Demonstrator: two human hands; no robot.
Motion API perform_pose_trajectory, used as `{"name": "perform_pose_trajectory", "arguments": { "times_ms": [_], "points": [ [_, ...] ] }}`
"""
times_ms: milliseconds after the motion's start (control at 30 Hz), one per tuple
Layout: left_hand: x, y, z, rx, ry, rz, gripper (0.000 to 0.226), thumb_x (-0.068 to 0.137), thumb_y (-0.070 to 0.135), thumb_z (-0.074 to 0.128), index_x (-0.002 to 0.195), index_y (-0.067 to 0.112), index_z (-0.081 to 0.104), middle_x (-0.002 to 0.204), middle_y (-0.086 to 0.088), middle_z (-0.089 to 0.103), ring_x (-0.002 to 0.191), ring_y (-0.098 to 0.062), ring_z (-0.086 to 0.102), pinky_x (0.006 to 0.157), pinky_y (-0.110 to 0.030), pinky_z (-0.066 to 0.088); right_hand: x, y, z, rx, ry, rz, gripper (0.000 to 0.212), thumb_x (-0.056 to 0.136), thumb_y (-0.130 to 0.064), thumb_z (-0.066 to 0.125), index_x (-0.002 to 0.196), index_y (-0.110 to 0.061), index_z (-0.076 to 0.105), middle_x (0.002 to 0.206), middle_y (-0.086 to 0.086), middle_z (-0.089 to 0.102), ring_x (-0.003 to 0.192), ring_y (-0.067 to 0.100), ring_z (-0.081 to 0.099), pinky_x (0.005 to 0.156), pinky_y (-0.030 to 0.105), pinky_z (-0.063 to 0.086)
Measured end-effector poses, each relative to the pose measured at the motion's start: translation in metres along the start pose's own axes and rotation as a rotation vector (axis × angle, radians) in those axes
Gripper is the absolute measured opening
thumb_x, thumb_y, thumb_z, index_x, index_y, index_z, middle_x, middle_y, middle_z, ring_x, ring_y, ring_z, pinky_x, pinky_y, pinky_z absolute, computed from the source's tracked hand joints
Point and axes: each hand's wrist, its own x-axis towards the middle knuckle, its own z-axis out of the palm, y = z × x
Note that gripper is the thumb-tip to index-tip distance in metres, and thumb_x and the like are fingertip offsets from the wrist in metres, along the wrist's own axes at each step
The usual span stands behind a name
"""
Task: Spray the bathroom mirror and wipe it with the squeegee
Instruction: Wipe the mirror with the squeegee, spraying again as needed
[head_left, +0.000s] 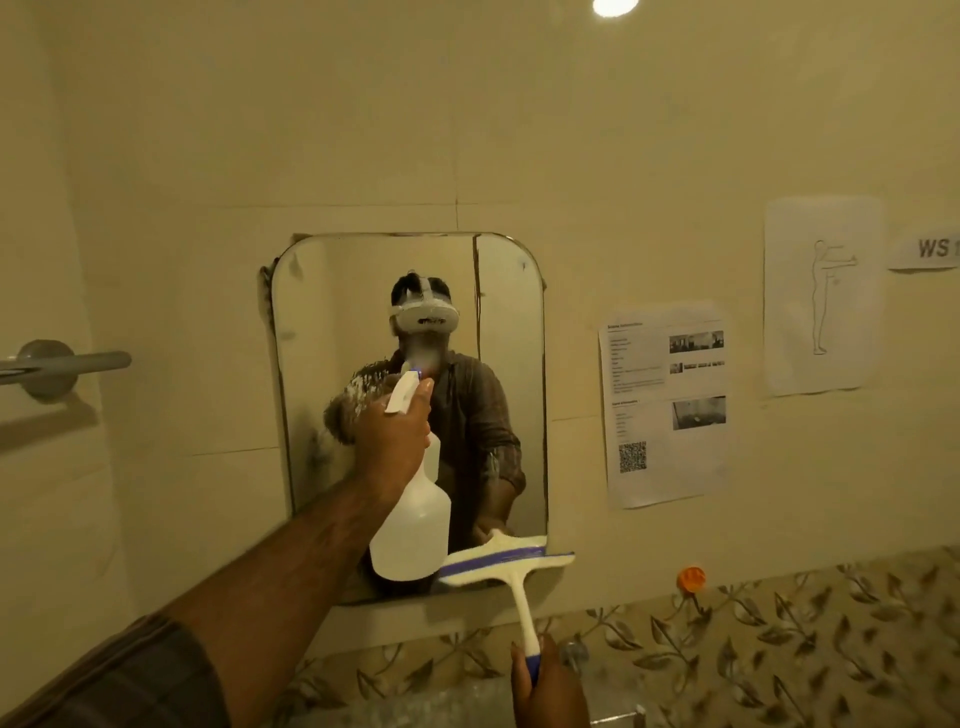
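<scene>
A rounded bathroom mirror (498, 322) hangs on the beige wall ahead. My left hand (392, 434) grips the neck of a white spray bottle (415, 525), its nozzle aimed at the glass, a finger on the trigger. A patch of white droplets (358, 387) and a puff of mist show on the mirror near the nozzle. My right hand (545, 686) holds the handle of a white and blue squeegee (506, 564), whose blade lies level at the mirror's lower right edge. The mirror reflects a person wearing a headset.
A grey towel bar (67, 364) juts from the left wall. Printed sheets (667, 405) and a figure drawing (823, 296) are stuck on the wall at right. An orange hook (691, 578) sits above a leaf-patterned tile band (779, 634).
</scene>
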Motion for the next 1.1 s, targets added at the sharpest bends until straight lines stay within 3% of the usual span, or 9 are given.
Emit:
{"name": "perform_pose_trajectory", "arguments": {
  "times_ms": [100, 233, 367, 433, 567, 667, 800, 933, 1100],
  "points": [
    [-0.002, 0.001, -0.001, -0.016, -0.075, 0.004, 0.029, 0.093, 0.044, 0.059, 0.093, 0.017, 0.069, 0.072, -0.001, 0.067, 0.062, -0.015, 0.062, 0.059, -0.030, 0.054, -0.003, -0.039, -0.041, 0.264, 0.122, -0.067, 0.034, 0.096, -0.047, 0.051, 0.113, -0.017, 0.056, 0.089, 0.005, 0.072, 0.081, 0.019, 0.072, 0.077, 0.037, 0.060],
    [0.002, 0.012, -0.004, -0.075, -0.087, -0.008, 0.036, 0.088, 0.052, 0.063, 0.077, 0.018, 0.066, 0.062, 0.001, 0.065, 0.056, -0.015, 0.060, 0.056, -0.029, 0.050, 0.012, -0.127, -0.125, 0.713, 0.097, -0.446, 0.016, 0.100, -0.041, 0.044, 0.096, -0.030, 0.056, 0.068, -0.002, 0.063, 0.054, 0.006, 0.061, 0.052, 0.018, 0.051],
    [0.008, 0.035, -0.006, -0.169, -0.200, -0.042, 0.043, 0.091, 0.047, 0.061, 0.097, 0.005, 0.069, 0.087, -0.020, 0.071, 0.076, -0.029, 0.064, 0.083, -0.045, 0.057, 0.036, -0.206, -0.200, 0.714, 0.004, -0.691, 0.020, 0.103, -0.039, 0.040, 0.094, -0.034, 0.057, 0.063, -0.005, 0.064, 0.048, 0.005, 0.058, 0.045, 0.015, 0.050],
    [0.012, 0.038, -0.006, -0.165, -0.217, -0.067, 0.037, 0.092, 0.042, 0.061, 0.095, 0.005, 0.069, 0.080, -0.016, 0.071, 0.068, -0.022, 0.065, 0.076, -0.038, 0.060, 0.047, -0.227, -0.216, 0.752, -0.019, -0.738, 0.024, 0.105, -0.036, 0.038, 0.090, -0.033, 0.057, 0.056, -0.007, 0.059, 0.042, 0.002, 0.051, 0.038, 0.013, 0.043],
    [0.015, 0.036, 0.000, -0.110, -0.189, -0.047, 0.035, 0.092, 0.043, 0.060, 0.079, 0.012, 0.065, 0.052, 0.004, 0.061, 0.035, 0.000, 0.054, 0.036, -0.011, 0.042, 0.062, -0.251, -0.215, 0.744, -0.058, -0.757, 0.028, 0.106, -0.034, 0.035, 0.097, -0.019, 0.056, 0.066, 0.003, 0.057, 0.048, 0.006, 0.052, 0.045, 0.017, 0.046],
    [0.017, 0.038, 0.002, -0.110, -0.217, -0.016, 0.041, 0.090, 0.048, 0.060, 0.085, 0.008, 0.066, 0.061, -0.002, 0.064, 0.046, -0.007, 0.060, 0.050, -0.018, 0.051, 0.071, -0.250, -0.200, 0.713, -0.080, -0.746, 0.038, 0.106, -0.033, 0.034, 0.118, -0.003, 0.055, 0.096, 0.030, 0.060, 0.076, 0.029, 0.057, 0.071, 0.041, 0.051],
    [0.020, 0.036, 0.004, -0.172, -0.307, -0.056, 0.040, 0.092, 0.047, 0.058, 0.091, 0.009, 0.069, 0.071, -0.009, 0.067, 0.061, -0.022, 0.063, 0.064, -0.035, 0.056, 0.081, -0.231, -0.182, 0.700, -0.079, -0.715, 0.039, 0.106, -0.034, 0.033, 0.121, -0.004, 0.054, 0.098, 0.030, 0.059, 0.082, 0.031, 0.055, 0.074, 0.050, 0.053],
    [0.016, 0.022, 0.010, -0.081, -0.251, 0.007, 0.041, 0.093, 0.048, 0.056, 0.073, 0.013, 0.064, 0.049, 0.005, 0.061, 0.040, -0.004, 0.055, 0.042, -0.016, 0.047, 0.088, -0.204, -0.159, 0.703, -0.061, -0.702, 0.030, 0.105, -0.036, 0.034, 0.111, -0.016, 0.056, 0.078, 0.016, 0.055, 0.055, 0.012, 0.055, 0.048, 0.020, 0.050],
    [0.015, 0.015, 0.006, -0.129, -0.275, -0.020, 0.037, 0.094, 0.045, 0.056, 0.095, 0.009, 0.068, 0.065, -0.003, 0.062, 0.053, -0.014, 0.058, 0.053, -0.030, 0.053, 0.083, -0.155, -0.119, 0.696, -0.049, -0.595, 0.035, 0.105, -0.038, 0.036, 0.111, -0.009, 0.056, 0.073, 0.003, 0.057, 0.048, 0.000, 0.052, 0.044, 0.010, 0.044]
  ]
}}
